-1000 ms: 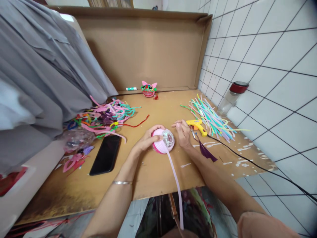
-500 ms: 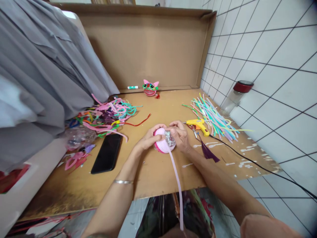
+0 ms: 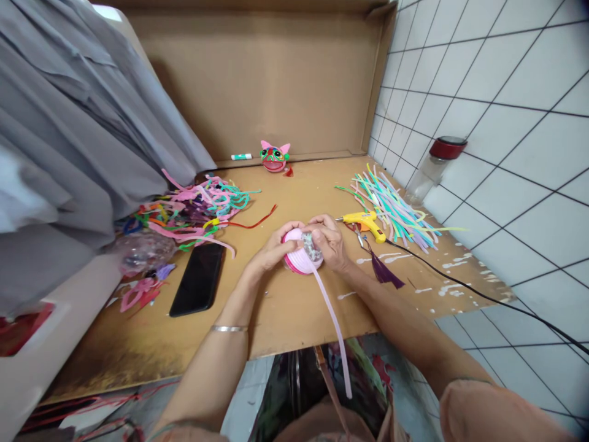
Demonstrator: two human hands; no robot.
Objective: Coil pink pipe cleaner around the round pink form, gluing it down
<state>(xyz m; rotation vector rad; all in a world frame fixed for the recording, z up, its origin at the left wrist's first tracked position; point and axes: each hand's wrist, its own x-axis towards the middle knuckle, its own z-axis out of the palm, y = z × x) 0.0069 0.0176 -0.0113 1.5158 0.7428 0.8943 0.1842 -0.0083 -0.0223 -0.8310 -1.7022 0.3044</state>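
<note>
Between my hands is a round ball point(image 3: 298, 263) partly wrapped in pale and deep pink pipe cleaner, with a clear, glittery part bare on its right side. My left hand point(image 3: 279, 244) is closed round the ball's left side, thumb on the wrapped rows. On the right, my right hand point(image 3: 330, 242) grips the ball, its thumb against the bare part. A loose pale pink pipe cleaner point(image 3: 334, 322) trails from the ball down past the table's front edge. Just right of my right hand lies a yellow hot glue gun point(image 3: 363, 222).
Straight pipe cleaners point(image 3: 391, 205) lie at the right, near a jar point(image 3: 427, 175) with a red lid. A purple tassel point(image 3: 384, 270) and black cord point(image 3: 442, 267) are nearby. At left are a phone point(image 3: 197, 279) and tangled pipe cleaners point(image 3: 202, 202). A cat-like figure point(image 3: 275, 158) stands at the back.
The whole view has shifted slightly, so things sit a little higher in it. The loose pipe cleaner's lower end has swung right. Both hands keep their hold on the ball.
</note>
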